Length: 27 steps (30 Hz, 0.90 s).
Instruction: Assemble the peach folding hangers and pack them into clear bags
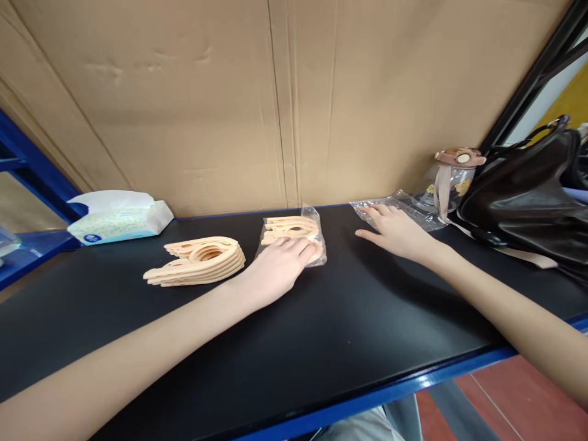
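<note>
My left hand (pixel 281 268) lies over the near part of a clear plastic bag (pixel 316 220) in the middle of the table. Inside that bag are flat cream plastic pieces (pixel 289 224) with a rounded opening. The fingers lie flat across them, with the tips partly hidden. Left of this hand rests a neat stack of similar cream plastic pieces (pixel 197 263), curved and unbagged; their exact kind is unclear. My right hand (pixel 390 229) is open, fingers spread, above or touching a flattened clear plastic bag (pixel 408 205); contact cannot be told.
A tissue pack (pixel 119 217) stands at the back left of the black table (pixel 321 343). At the back right are a clear drinking bottle (pixel 452 180) with a strap and a dark leather bag (pixel 528 196). Cardboard (pixel 206 110) forms the back wall.
</note>
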Motion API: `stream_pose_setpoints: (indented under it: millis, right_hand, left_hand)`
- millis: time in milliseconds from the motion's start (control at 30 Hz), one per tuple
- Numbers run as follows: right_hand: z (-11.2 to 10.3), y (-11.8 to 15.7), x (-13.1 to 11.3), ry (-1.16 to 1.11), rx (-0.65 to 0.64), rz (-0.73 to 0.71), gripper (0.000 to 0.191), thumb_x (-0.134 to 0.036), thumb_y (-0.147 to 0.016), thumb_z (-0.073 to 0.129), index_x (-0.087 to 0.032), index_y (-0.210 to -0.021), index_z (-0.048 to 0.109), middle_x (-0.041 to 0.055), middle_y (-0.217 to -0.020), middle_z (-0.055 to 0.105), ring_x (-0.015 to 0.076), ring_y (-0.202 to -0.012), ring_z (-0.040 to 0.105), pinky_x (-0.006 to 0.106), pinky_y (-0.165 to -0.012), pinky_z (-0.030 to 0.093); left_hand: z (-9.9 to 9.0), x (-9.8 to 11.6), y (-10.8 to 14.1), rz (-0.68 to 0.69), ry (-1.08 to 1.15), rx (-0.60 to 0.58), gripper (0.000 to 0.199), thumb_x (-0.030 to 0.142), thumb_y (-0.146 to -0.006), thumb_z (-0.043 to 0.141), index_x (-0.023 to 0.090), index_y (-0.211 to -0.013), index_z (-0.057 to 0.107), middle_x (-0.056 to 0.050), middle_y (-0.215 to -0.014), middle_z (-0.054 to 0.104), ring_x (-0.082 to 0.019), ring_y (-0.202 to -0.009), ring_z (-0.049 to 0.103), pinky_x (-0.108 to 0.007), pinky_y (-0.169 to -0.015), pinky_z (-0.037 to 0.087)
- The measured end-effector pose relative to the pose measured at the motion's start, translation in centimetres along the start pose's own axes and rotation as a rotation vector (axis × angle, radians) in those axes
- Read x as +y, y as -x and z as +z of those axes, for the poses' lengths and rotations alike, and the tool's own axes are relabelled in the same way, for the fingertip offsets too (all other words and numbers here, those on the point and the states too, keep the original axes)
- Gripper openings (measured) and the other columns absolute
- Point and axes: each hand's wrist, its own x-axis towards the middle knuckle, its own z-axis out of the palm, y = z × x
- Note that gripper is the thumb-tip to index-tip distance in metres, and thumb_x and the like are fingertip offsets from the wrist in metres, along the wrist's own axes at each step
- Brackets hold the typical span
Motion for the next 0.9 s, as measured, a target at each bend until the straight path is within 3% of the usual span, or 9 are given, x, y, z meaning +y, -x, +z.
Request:
stream_pose_setpoints:
  millis: [100, 200, 367, 433, 533, 600, 700, 800, 900]
  right_hand:
    - [0.0, 0.0, 1.0, 0.122, -0.193, 0.144, 0.055, -0.05, -0.094, 0.037, -0.01, -0.129, 0.051, 0.0189, -0.111, 0.067, 0.0356, -0.104, 0.061, 0.047, -0.087, 0.046]
    - [-1.0, 0.4, 0.5, 0.133, -0.222, 0.173, 0.05, -0.049, -0.095, 0.034, -0.012, -0.114, 0.061, 0.0174, -0.098, 0.071, 0.0351, -0.091, 0.067, 0.045, -0.075, 0.049]
    - [-3.9, 2.2, -2.0, 0.067, -0.186, 0.028, 0.051, -0.047, -0.095, 0.032, -0.012, -0.086, 0.068, 0.0179, -0.088, 0.071, 0.0328, -0.084, 0.067, 0.041, -0.072, 0.047]
    - [-5.0, 3.2, -3.0, -0.168, -0.318, -0.057, 0.055, -0.05, -0.096, 0.03, -0.013, -0.081, 0.069, 0.0116, -0.069, 0.07, 0.0233, -0.065, 0.067, 0.035, -0.068, 0.048]
    - [-5.9, 4.5, -4.3, -0.631, -0.687, -0.201, 0.053, -0.054, -0.094, 0.036, -0.014, -0.115, 0.064, 0.0007, -0.054, 0.065, 0.0144, -0.049, 0.062, 0.025, -0.057, 0.049]
    - [-6.0, 5.0, -5.1, -0.799, -0.82, -0.308, 0.056, -0.052, -0.092, 0.043, -0.017, -0.135, 0.05, -0.0015, -0.057, 0.065, 0.0134, -0.052, 0.063, 0.023, -0.056, 0.049]
    - [-5.8, 5.1, -6.0, -0.98, -0.922, -0.468, 0.05, -0.045, -0.094, 0.045, -0.019, -0.136, 0.048, 0.0015, -0.07, 0.07, 0.0127, -0.063, 0.066, 0.024, -0.064, 0.051]
    - [-5.4, 4.7, -6.6, -1.065, -0.837, -0.54, 0.04, -0.039, -0.094, 0.047, -0.02, -0.129, 0.054, 0.0041, -0.085, 0.072, 0.0133, -0.077, 0.067, 0.025, -0.073, 0.05]
    - [-4.7, 4.2, -6.5, -0.883, -0.505, -0.463, 0.033, -0.038, -0.094, 0.047, -0.019, -0.118, 0.06, 0.0027, -0.083, 0.071, 0.0138, -0.077, 0.065, 0.025, -0.071, 0.047]
  left_hand:
    - [0.9, -1.2, -1.9, -0.024, -0.026, 0.002, 0.038, -0.002, -0.085, 0.039, 0.011, -0.117, 0.056, -0.012, -0.115, 0.063, -0.024, -0.11, 0.056, -0.037, -0.091, 0.043]
    - [1.8, -2.2, -3.5, -0.047, -0.04, 0.023, 0.039, -0.004, -0.084, 0.037, 0.009, -0.115, 0.057, -0.014, -0.112, 0.063, -0.027, -0.107, 0.057, -0.041, -0.093, 0.04]
    - [2.1, -2.9, -4.3, -0.115, -0.021, 0.118, 0.037, -0.003, -0.084, 0.034, 0.007, -0.111, 0.058, -0.017, -0.113, 0.062, -0.03, -0.112, 0.053, -0.049, -0.101, 0.033]
    - [1.6, -2.3, -3.7, -0.103, 0.016, 0.157, 0.034, 0.001, -0.087, 0.037, 0.008, -0.114, 0.056, -0.016, -0.12, 0.058, -0.028, -0.119, 0.048, -0.047, -0.105, 0.029]
    - [0.5, -0.3, -1.8, -0.058, 0.102, 0.18, 0.027, 0.015, -0.094, 0.041, 0.014, -0.118, 0.053, -0.009, -0.124, 0.057, -0.02, -0.117, 0.049, -0.035, -0.101, 0.037]
    - [-0.3, 1.3, 0.0, -0.057, 0.164, 0.173, 0.024, 0.026, -0.097, 0.039, 0.016, -0.114, 0.055, -0.007, -0.12, 0.058, -0.019, -0.112, 0.052, -0.032, -0.093, 0.043]
    - [-1.2, 3.1, 2.6, -0.061, 0.358, 0.054, 0.025, 0.033, -0.098, 0.039, 0.018, -0.107, 0.058, -0.006, -0.113, 0.061, -0.02, -0.096, 0.057, -0.036, -0.081, 0.045]
    - [-1.5, 3.4, 4.5, -0.02, 0.395, -0.005, 0.024, 0.029, -0.097, 0.041, 0.018, -0.11, 0.058, -0.005, -0.114, 0.063, -0.02, -0.1, 0.057, -0.036, -0.083, 0.043]
    - [-1.4, 2.4, 5.7, 0.021, 0.314, 0.018, 0.027, 0.021, -0.097, 0.042, 0.018, -0.118, 0.058, -0.005, -0.119, 0.064, -0.022, -0.114, 0.053, -0.037, -0.092, 0.041]
